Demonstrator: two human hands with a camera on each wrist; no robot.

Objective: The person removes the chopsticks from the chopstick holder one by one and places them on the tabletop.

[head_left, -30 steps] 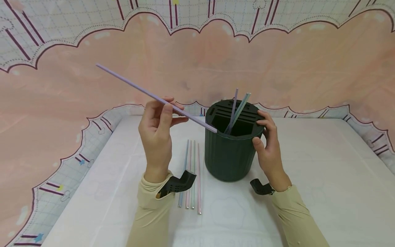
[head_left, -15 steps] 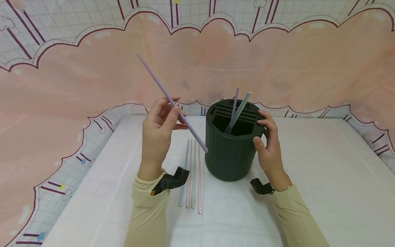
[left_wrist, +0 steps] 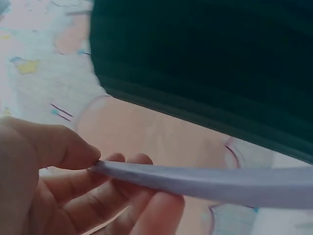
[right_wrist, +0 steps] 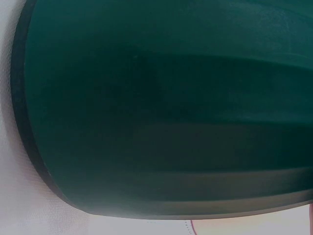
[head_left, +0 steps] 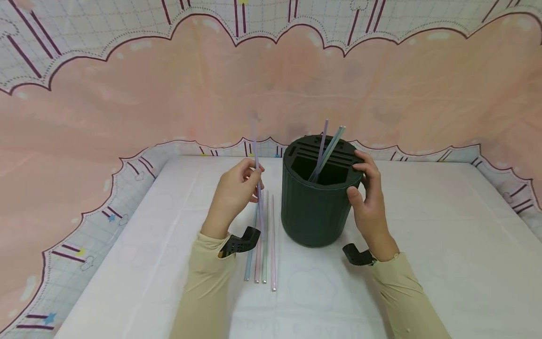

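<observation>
The left hand (head_left: 235, 188) pinches a purple stick (head_left: 259, 188) between thumb and fingers; the left wrist view shows the thumb above and the fingertips beneath it. In the head view the stick's long axis runs nearly upright, its blurred top leaning slightly left. Its lower end overlaps the sticks lying behind it; whether it touches any, one cannot tell.

Just right of those fingers stands a dark green holder (head_left: 315, 212), upright on the white surface (head_left: 322, 301). The relation that counts: its opening lies to the right of the held stick, whose lower end appears below the rim. The left hand is nearer that stick; the right hand (head_left: 370, 207) grips the holder's right side, fingers curled at the rim and thumb in front.

Inside lean another purple stick (head_left: 322, 148) and teal sticks (head_left: 332, 148). Between left forearm and holder lie a blue stick (head_left: 248, 263), a green stick (head_left: 264, 263) and two pink sticks (head_left: 273, 245), roughly parallel.
</observation>
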